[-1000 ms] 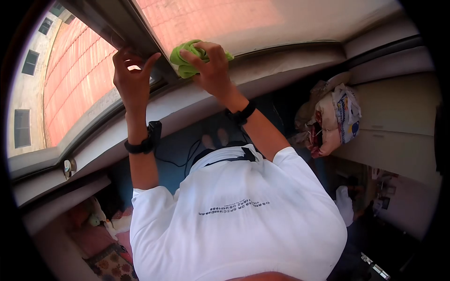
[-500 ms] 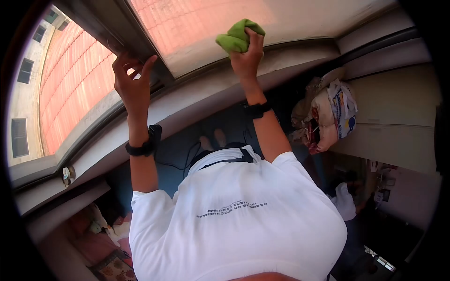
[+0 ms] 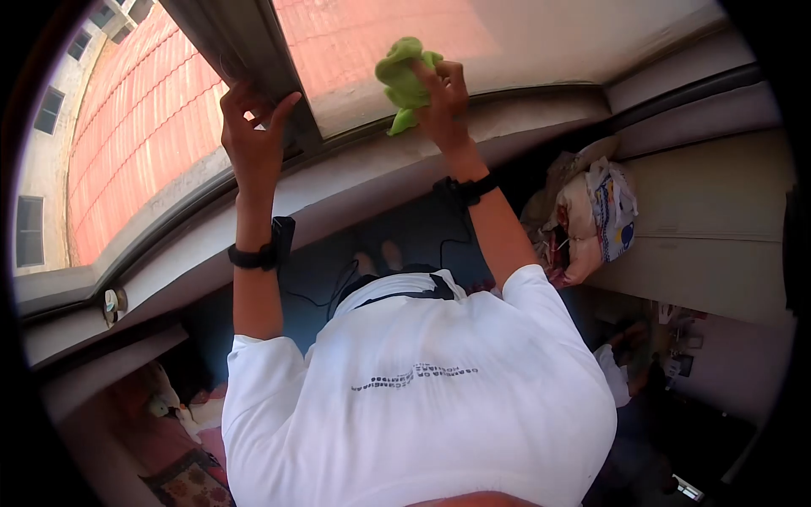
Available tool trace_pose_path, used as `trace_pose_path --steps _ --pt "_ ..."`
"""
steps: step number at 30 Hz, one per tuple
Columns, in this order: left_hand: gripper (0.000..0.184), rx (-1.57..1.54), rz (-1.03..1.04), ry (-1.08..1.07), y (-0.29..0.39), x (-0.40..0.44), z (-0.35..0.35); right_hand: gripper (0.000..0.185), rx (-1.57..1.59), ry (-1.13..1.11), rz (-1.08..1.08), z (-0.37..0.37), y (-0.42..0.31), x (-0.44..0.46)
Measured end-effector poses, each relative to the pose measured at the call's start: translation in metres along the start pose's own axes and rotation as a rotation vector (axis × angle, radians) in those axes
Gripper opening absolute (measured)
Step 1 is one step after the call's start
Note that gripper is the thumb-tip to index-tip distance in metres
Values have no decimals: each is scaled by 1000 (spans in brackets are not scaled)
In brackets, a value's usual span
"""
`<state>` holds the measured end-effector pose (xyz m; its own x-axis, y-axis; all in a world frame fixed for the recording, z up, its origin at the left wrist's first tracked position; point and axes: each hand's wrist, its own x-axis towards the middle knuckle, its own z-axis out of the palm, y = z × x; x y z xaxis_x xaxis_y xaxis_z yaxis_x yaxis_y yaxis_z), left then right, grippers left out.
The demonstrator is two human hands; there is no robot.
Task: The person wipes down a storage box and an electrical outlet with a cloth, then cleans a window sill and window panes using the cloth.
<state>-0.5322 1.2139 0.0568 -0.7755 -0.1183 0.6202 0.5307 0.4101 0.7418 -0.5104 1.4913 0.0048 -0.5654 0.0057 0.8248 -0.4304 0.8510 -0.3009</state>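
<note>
A bunched green cloth (image 3: 402, 72) is gripped in my right hand (image 3: 446, 110), up against the window pane (image 3: 346, 51) just above its lower edge. My left hand (image 3: 253, 144) is curled at the dark window frame (image 3: 241, 42), thumb along the frame's right side and fingers bent on its face. Both wrists carry black bands with small devices. The palm side of each hand is partly hidden.
Below the glass runs a pale sill (image 3: 338, 182). Stuffed bags (image 3: 587, 215) are piled at the right, beside a cream cabinet (image 3: 701, 198). A thin black cable (image 3: 317, 297) lies near my feet. Patterned fabric (image 3: 190, 486) shows at lower left.
My right hand has moved the green cloth left and slightly down along the glass, and the cloth hangs in a different fold. My left hand stays at the frame while the view shifts slightly.
</note>
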Motion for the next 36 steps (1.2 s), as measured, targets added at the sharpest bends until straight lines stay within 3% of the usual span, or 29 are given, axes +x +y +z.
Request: trace_pose_path --steps 3,5,6,8,10,11,14,15,19,21,22,24,28,32,36 --pt "64 7 112 -8 -11 -2 2 46 -35 320 314 -30 39 11" --pt "62 11 240 45 -19 -2 8 43 -65 386 368 -40 60 13" --pt "61 -20 111 -26 -20 -4 7 43 -46 366 365 -35 50 18" --pt "61 63 208 12 -17 -4 6 44 52 331 229 -35 23 30" --pt "79 137 173 -71 -11 -12 3 47 67 217 233 -16 -16 37" --pt "93 162 210 -60 -8 -10 3 49 105 225 131 1 -47 43" --pt "74 164 243 3 0 -6 1 67 62 100 -18 51 -94 23" --pt "66 189 230 -3 -3 -4 0 63 132 100 34 61 -103 24" --pt "66 169 248 -27 -9 -3 1 63 122 15 137 62 -81 6" --pt "67 167 315 26 -11 -2 2 63 -201 -220 -22 46 -59 5" --pt "67 164 315 30 -11 0 2 63 -203 -220 -26 37 -49 8" --pt "66 172 324 -10 -11 -1 0 54 -361 -110 -100 14 -27 16" --pt "65 186 473 61 -13 2 2 65 -276 217 146 -6 41 18" --pt "69 248 454 45 -20 -3 6 68 -133 275 184 5 6 26" --pt "71 282 467 86 -23 -5 7 76 -43 -69 -158 33 -52 18"
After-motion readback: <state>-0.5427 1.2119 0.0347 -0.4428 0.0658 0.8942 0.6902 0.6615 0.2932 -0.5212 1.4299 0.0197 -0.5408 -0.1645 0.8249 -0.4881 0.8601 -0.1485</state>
